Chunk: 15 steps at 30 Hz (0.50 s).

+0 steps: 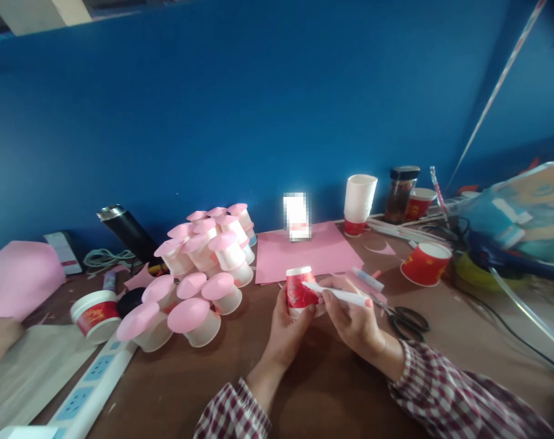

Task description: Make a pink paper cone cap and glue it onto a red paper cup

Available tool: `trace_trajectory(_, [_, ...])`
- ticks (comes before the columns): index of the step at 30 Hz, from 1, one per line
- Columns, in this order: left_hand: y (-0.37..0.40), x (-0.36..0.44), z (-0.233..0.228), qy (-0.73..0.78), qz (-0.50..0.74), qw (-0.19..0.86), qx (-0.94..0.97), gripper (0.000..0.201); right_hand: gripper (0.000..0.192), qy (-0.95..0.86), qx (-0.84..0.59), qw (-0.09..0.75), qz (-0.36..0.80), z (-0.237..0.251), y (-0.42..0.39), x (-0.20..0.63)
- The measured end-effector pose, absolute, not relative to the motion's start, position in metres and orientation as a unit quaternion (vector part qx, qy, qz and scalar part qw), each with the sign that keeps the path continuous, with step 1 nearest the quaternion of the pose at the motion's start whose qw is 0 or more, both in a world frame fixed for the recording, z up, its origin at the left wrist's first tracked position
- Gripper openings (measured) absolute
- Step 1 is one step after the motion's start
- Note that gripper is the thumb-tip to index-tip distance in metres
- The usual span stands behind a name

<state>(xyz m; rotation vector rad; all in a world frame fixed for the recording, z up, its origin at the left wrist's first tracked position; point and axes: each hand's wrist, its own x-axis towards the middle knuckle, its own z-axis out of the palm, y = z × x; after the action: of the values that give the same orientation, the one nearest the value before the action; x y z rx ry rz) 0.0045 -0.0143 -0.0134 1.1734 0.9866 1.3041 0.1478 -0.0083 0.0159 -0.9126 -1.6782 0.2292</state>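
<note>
Well to the right of the hands, a see-through bag (539, 228), pale contents inside too blurred to name. Far left of the hands, leaning, a flask (127, 230), contents hidden. Nearer on that side, a cluster of white cups (204, 330) under pink caps (188, 315), insides out of sight. Beyond the right hand, a jar (395, 201), dark-lidded and dark within; just left of it, a stack (359, 198) of cups, apparently one within another. Then the hands: left hand (289, 332) curled partway, thumb in front, around a red cup (298, 288); right hand (350, 317) closed in a pinch on a pen (350, 297), tip touching or just beside the cup's wall. Apparently upside down, narrow end up, inside not visible. Probably thin paper: very light, firm at the rim, soft mid-wall, easily dented; best held low, lightly. As for the pen, likely light, stiff, slightly slippery; best pinched near the tip.
</note>
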Motion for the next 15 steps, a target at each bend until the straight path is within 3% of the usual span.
trace_trajectory(15, [-0.0162,0.0063,-0.0106,0.414,0.536,0.533,0.507,0.048,0.014,-0.723,-0.383,0.568,0.095,0.0171,-0.0081,0.1478])
